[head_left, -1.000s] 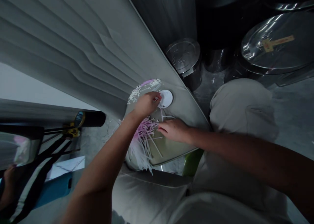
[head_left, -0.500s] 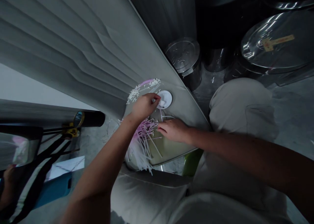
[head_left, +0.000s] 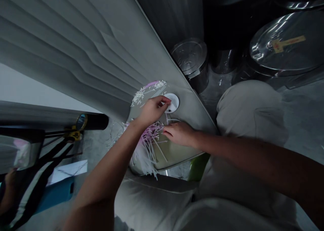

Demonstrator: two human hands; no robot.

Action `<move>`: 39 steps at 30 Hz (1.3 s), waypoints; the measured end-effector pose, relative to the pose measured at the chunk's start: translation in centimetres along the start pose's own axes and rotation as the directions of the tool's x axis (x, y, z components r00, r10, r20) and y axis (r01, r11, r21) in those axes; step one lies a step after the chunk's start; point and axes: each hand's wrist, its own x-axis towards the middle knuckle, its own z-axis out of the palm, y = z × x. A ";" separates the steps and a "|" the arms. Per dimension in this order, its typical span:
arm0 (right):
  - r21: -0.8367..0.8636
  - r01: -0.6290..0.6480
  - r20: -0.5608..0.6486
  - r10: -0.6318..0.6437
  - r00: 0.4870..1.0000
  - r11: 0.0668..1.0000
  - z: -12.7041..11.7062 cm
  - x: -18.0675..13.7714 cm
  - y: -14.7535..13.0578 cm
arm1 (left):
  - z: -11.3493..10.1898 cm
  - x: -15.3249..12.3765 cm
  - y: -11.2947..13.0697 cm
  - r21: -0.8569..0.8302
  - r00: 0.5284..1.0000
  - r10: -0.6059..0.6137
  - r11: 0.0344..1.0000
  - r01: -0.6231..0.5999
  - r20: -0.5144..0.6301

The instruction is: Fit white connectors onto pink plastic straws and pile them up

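A pale grey-green tilted round board carries a loose heap of white and pink plastic strips. Higher on it lie tiny white bits, and a round white disc with a small dark hole sits beside them. My left hand is curled with its fingertips at the disc's left edge. My right hand rests on the board, fingertips at the right side of the strips. Whether either hand pinches a strip is hidden.
Pleated grey fabric fills the left. Steel lidded containers stand at upper right. A pale cloth bulge lies right, a green object below the board, and a black tube with a yellow clamp left.
My left hand has shifted slightly right along the disc, and the disc's dark hole now shows. My right hand and the strips look nearly unchanged.
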 end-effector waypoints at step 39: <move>-0.018 0.015 -0.010 -0.015 1.000 1.000 0.0 0.1 0.1 | 2.2 1.8 -1.0 -0.002 0.986 -0.069 0.998 0.069 -0.151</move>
